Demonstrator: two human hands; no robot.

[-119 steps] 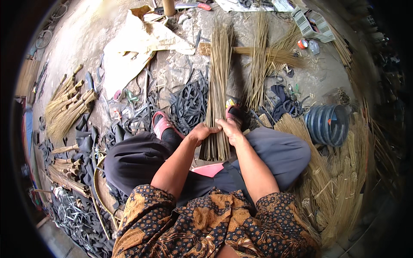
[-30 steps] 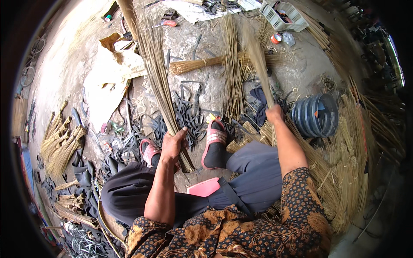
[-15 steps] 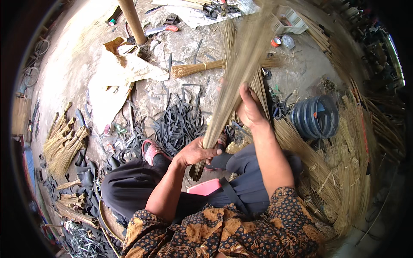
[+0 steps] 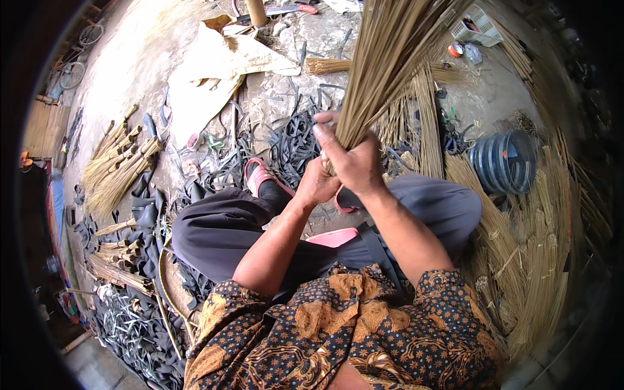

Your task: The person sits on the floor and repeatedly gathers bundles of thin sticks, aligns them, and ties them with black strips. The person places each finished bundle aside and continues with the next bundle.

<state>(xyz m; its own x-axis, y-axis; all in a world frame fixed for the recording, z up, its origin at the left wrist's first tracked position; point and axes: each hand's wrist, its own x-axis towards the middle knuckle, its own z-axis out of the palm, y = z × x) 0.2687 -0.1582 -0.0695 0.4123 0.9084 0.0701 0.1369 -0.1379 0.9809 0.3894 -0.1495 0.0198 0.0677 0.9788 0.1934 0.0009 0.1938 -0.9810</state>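
A bundle of thin brown broom sticks [image 4: 383,68] rises from my two hands, fanning out toward the top of the view. My right hand [image 4: 356,157] is wrapped round its narrow lower part, the thumb lying along the near side. Just below and to the left, my left hand [image 4: 318,181] is closed round the bottom end, partly covered by the right. The butt ends of the sticks are hidden inside the hands. Both hands are above my crossed legs, with a pink sandal [image 4: 261,175] on one foot.
Black rubber strips [image 4: 296,143] lie piled beyond my feet. Loose stick bundles [image 4: 520,260] spread on the right beside a ribbed clear container [image 4: 504,161]. Short tied bundles [image 4: 123,166] lie at the left near a pale sack [image 4: 224,62]. A white crate [image 4: 478,27] stands far right.
My right hand has come down from higher along the sticks to grip just above the left. The left hand has moved up slightly, and the whole view has shifted.
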